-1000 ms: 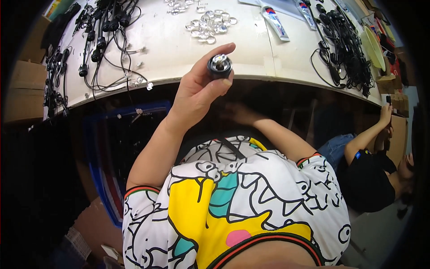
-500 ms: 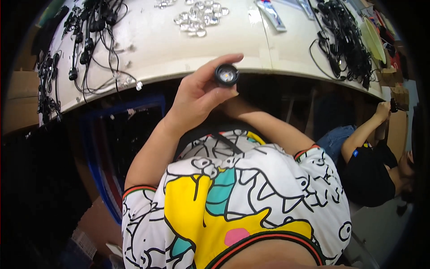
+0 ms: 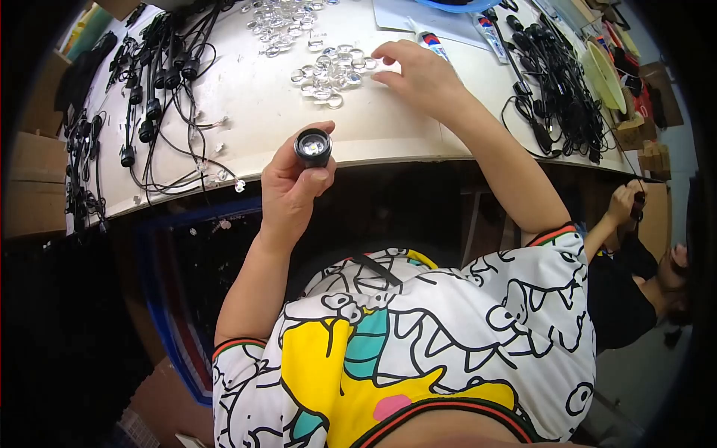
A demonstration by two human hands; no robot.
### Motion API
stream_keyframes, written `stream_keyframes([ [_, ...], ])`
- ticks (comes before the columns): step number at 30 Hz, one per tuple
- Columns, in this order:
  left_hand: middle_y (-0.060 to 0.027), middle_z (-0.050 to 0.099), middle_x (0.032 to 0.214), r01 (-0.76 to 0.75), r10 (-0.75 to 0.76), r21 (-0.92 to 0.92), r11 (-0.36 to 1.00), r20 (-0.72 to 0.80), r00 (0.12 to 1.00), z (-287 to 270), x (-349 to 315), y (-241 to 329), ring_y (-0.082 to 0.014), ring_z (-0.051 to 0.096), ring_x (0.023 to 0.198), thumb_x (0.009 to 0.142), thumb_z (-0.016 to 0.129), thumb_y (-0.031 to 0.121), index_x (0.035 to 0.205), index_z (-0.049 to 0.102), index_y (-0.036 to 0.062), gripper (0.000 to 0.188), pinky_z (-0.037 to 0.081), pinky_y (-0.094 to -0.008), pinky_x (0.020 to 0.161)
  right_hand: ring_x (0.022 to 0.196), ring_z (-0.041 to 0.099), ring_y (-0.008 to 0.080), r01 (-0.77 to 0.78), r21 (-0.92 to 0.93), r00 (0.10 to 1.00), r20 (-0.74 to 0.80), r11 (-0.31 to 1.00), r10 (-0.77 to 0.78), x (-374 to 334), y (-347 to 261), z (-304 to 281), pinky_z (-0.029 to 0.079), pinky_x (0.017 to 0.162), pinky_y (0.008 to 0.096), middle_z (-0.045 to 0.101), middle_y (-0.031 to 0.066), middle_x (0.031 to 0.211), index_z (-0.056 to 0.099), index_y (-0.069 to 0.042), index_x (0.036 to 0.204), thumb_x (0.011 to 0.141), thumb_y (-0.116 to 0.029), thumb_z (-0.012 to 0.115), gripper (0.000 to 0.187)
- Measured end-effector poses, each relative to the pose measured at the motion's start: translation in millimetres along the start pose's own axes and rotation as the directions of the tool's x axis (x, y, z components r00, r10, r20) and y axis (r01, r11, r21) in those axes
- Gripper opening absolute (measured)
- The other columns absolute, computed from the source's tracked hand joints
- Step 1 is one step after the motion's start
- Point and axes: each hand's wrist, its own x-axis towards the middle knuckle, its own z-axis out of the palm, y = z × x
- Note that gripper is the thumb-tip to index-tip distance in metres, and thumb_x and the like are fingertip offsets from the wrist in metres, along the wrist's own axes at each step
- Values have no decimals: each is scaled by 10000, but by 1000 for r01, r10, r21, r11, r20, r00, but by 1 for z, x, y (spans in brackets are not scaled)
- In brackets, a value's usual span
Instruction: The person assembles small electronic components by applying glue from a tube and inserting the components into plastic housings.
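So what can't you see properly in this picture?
- Right hand, head view: its fingertips cover some clear lenses, so whether it has gripped one is unclear.
- Black housing in the left hand: fingers hide its body; only the open front shows.
- Blue bowl: cut off by the top edge.
- Cables: too tangled to count.

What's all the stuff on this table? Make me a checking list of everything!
Surface: pale table with a curved front edge.
Job's things: small black round housing with a shiny centre; pile of clear glass lenses.
Clutter: tubes near the far edge; pale yellow dish at the right.
Grippers: left hand holds the housing up; right hand fingers reach the lenses.
Cables: black corded parts in bundles, left and right.
Surroundings: cardboard boxes at left; another person sitting at right.
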Motion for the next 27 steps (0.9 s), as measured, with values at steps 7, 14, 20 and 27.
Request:
stream_keyframes([
  [7,6,475,707,39,-39,-98,994,2,999,-9,-5,5,-60,382,616,844,538,149,1189,467,-24,393,303,-178,554,801,574,204,-47,-63,994,95,997,53,10,-5,5,450,730,302,592,60,908,642,-104,949,782,-269,610,237],
  [14,-10,461,652,26,-29,35,999,61,998,-5,-2,-8,-76,366,559,822,595,318,1118,505,-25,462,291,-203,521,622,511,119,-48,180,998,55,982,39,-8,-28,-25,396,549,251,616,31,792,666,-77,869,752,-272,657,227],
  [20,5,517,736,93,-95,34,995,75,993,-6,-3,-11,-55,425,624,796,596,132,1111,528,4,346,344,-181,562,581,449,83,254,569,907,141,782,-397,-26,-68,-50,328,488,203,608,23,772,667,-38,886,722,-139,702,195],
  [27,3,508,687,70,-79,119,990,71,994,7,-6,-7,-58,428,572,775,612,150,1010,560,11,277,343,-181,516,710,587,135,133,573,901,270,809,-339,-37,-79,-64,445,596,225,629,60,829,670,-43,896,724,-125,686,192],
])
